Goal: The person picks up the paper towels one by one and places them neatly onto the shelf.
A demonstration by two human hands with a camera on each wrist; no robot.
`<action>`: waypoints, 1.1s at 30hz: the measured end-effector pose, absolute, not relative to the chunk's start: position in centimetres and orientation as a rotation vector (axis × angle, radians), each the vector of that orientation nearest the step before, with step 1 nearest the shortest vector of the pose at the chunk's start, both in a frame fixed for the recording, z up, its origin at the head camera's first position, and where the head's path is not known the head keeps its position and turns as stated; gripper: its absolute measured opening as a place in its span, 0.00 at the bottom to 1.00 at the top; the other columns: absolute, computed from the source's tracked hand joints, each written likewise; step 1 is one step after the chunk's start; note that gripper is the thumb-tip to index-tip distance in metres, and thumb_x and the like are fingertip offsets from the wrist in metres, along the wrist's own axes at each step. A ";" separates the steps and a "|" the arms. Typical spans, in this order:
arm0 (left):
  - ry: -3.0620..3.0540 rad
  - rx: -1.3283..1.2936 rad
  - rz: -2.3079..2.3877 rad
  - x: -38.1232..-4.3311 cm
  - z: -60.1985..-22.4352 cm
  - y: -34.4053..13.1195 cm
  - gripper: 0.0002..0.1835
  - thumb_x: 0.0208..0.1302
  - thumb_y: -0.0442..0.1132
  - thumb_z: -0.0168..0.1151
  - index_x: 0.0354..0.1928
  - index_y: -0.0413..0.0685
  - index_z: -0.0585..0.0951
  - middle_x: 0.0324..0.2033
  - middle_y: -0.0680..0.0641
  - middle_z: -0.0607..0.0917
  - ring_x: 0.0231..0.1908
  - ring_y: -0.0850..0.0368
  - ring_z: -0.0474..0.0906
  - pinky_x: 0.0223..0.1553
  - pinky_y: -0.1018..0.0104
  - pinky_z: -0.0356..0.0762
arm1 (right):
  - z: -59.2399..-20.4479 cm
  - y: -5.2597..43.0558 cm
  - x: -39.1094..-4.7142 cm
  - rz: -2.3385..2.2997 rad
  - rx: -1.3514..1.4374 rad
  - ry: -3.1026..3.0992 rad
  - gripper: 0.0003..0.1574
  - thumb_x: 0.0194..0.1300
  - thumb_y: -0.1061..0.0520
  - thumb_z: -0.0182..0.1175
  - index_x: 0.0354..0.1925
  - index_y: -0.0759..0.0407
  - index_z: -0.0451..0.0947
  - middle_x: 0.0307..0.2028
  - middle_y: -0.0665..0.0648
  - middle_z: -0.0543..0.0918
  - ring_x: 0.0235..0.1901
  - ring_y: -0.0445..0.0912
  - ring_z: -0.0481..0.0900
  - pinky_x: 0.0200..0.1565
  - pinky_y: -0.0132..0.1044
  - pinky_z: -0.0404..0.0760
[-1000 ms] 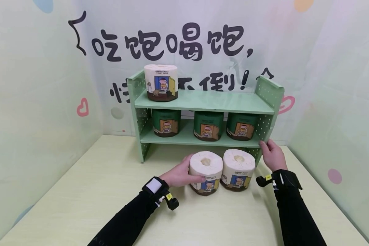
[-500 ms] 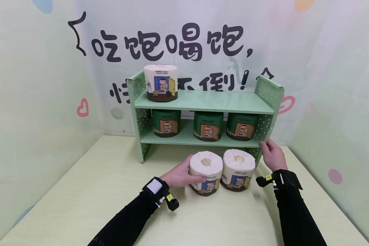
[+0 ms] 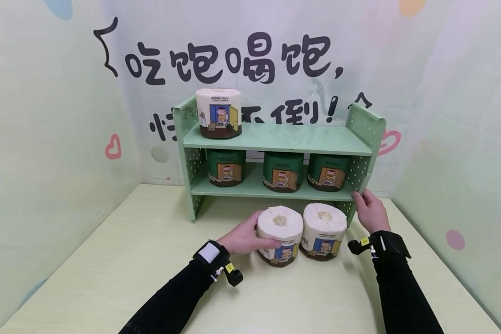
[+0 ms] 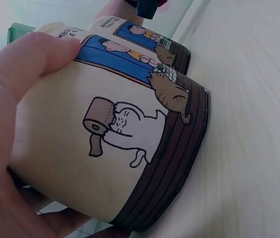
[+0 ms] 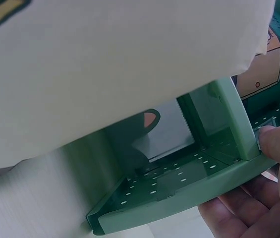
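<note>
The head view is bright and evenly lit, with faint shadows on the desk (image 3: 142, 273) and shade beneath the green shelf's (image 3: 288, 138) upper board. Both wrist views are dimmer; in the right one, the near toilet paper roll (image 5: 120, 74) looks greyish and soft.

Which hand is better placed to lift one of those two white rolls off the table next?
The left hand, probably: it grips the left white roll, while the right hand holds the green rack's right side panel and would need to let go first.
</note>
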State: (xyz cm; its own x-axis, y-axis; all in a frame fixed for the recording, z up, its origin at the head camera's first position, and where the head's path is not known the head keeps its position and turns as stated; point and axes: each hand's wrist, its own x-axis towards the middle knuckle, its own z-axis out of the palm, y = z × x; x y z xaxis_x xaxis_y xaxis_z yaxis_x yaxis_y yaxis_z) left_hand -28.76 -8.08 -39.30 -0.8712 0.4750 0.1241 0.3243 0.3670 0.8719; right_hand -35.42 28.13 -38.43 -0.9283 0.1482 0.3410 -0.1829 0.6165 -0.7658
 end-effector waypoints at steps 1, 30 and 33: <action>2.476 0.706 1.530 -28.5 -39.0 -8.1 0.48 0.53 0.43 0.78 0.71 0.42 0.59 0.60 0.43 0.73 0.57 0.50 0.70 0.61 0.42 0.63 | -38.4 28.1 -35.4 1.233 0.025 -2.471 0.33 0.80 0.41 0.42 0.66 0.63 0.69 0.54 0.69 0.78 0.51 0.60 0.72 0.51 0.61 0.70; 2.507 0.782 1.566 -30.1 -39.2 -9.2 0.49 0.44 0.50 0.83 0.68 0.52 0.66 0.54 0.53 0.78 0.52 0.58 0.73 0.56 0.50 0.71 | -38.5 28.1 -35.5 1.243 0.020 -2.468 0.32 0.81 0.42 0.42 0.67 0.63 0.68 0.56 0.69 0.77 0.54 0.61 0.72 0.53 0.63 0.69; 2.502 0.781 1.584 -30.1 -39.0 -9.1 0.51 0.43 0.51 0.83 0.69 0.53 0.64 0.55 0.53 0.77 0.53 0.58 0.72 0.56 0.50 0.71 | -38.5 28.1 -35.5 1.237 0.024 -2.467 0.32 0.80 0.42 0.42 0.67 0.63 0.68 0.56 0.69 0.77 0.54 0.61 0.72 0.53 0.62 0.69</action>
State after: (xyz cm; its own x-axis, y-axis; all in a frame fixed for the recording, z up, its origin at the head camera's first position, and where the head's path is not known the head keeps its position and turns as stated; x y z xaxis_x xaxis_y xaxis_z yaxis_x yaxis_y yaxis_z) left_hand -30.08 -9.13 -38.98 -0.8668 0.4573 0.1987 0.3753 0.3360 0.8639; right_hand -35.46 28.09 -38.46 -0.9278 0.1519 0.3407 -0.1822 0.6126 -0.7691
